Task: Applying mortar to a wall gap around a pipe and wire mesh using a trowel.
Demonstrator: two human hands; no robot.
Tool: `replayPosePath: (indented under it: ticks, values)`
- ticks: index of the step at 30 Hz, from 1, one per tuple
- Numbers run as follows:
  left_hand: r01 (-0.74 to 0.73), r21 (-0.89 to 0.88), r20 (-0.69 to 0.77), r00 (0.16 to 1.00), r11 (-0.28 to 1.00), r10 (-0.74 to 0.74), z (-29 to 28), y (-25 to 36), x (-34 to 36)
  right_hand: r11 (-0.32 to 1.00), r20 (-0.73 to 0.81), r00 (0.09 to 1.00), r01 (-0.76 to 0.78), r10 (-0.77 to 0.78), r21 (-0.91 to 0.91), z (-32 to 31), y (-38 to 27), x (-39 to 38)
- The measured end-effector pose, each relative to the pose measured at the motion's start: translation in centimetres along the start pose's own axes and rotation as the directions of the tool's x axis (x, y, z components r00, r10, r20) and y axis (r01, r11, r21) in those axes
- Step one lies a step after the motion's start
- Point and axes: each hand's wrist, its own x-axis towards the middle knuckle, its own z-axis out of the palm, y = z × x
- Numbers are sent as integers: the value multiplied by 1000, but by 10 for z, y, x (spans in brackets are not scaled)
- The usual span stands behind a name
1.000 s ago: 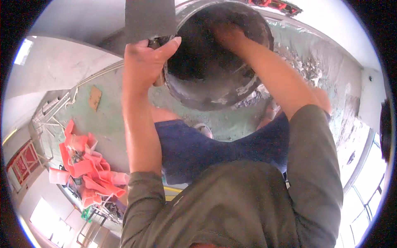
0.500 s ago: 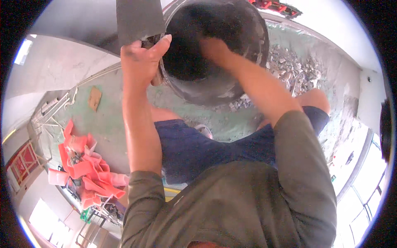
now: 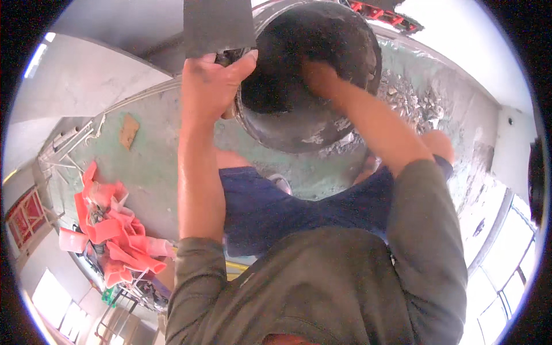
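Note:
My left hand is closed round the handle of a plastering trowel, beside the left rim of a big black bucket. The trowel's flat grey rectangular blade points away from me and runs out of the top of the picture. My right hand reaches into the bucket's mouth. Its fingers are blurred and lost against the dark inside, so whatever they hold, if anything, cannot be made out. Pale smears mark the bucket's outer wall. The contents are too dark to see.
Rubble lies on the green floor right of the bucket. Pink-red foam wrapping is heaped at lower left, below a piece of cardboard. A red and black slotted object sits beyond the bucket. My knees flank the bucket's near side.
The trowel and my left hand have shifted right. My right hand has moved slightly right and nearer inside the bucket, which also appears a little further right.

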Motion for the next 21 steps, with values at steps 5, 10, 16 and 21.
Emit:
replayPosePath:
  ticks: [5,10,16,21]
  values:
    - [-136,12,-89,987,991,136,-8,-20,3,937,60,940,339,-335,-84,-25,-23,-34]
    - [4,-98,-16,1000,995,-6,-2,-11,0,987,10,995,101,-101,-127,-96,-11,7]
    - [-160,67,-63,984,985,165,-10,-33,10,995,61,998,-26,21,95,-52,-57,24]
    - [-337,71,-24,940,939,340,-9,-26,10,953,205,939,296,-277,-67,-38,-71,-12]
